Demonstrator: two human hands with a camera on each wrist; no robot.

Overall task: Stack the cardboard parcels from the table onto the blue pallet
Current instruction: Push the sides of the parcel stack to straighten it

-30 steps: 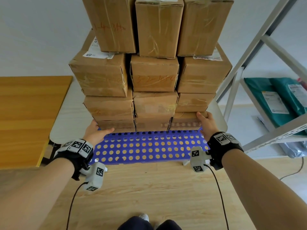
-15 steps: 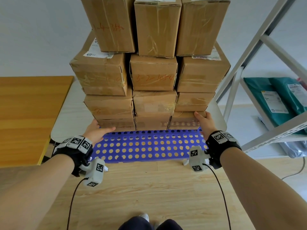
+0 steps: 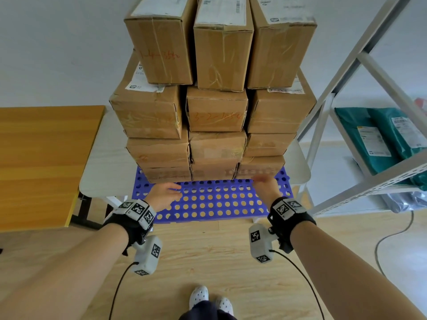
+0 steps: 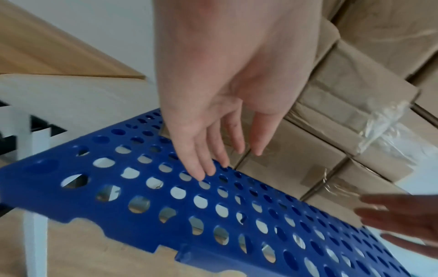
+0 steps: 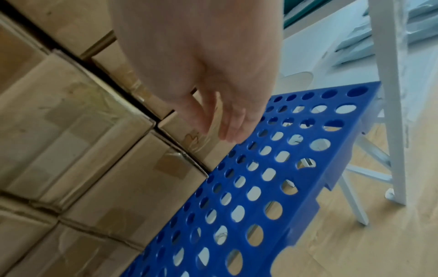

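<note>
On the far left is a smooth wooden bench (image 3: 44,158), and next to it a pale bench (image 3: 104,162) that runs behind the boxes. The left hand (image 3: 163,192) hangs just over the blue pallet (image 3: 208,204), holding nothing, its fingers (image 4: 201,161) straight and a little spread, with the tips close to the bottom left box (image 3: 166,174). I cannot tell if they touch it. The boxes (image 3: 215,109) sit in a tall pile on the back part of the pallet, three across, made of brown cardboard with shiny crinkled tape and white paper labels. The pallet is hard blue plastic, flat and full of round holes, and its front part is bare. The right hand (image 3: 265,185) is blurry, loose and empty, close to the bottom right box (image 3: 261,167). I think the job now is to square up the bottom row, so both flat hands should push low and together, gently, because the pile is tall and could tip. On the right stands a thin white metal shelf (image 3: 369,181) with soft green bags (image 3: 379,139).
</note>
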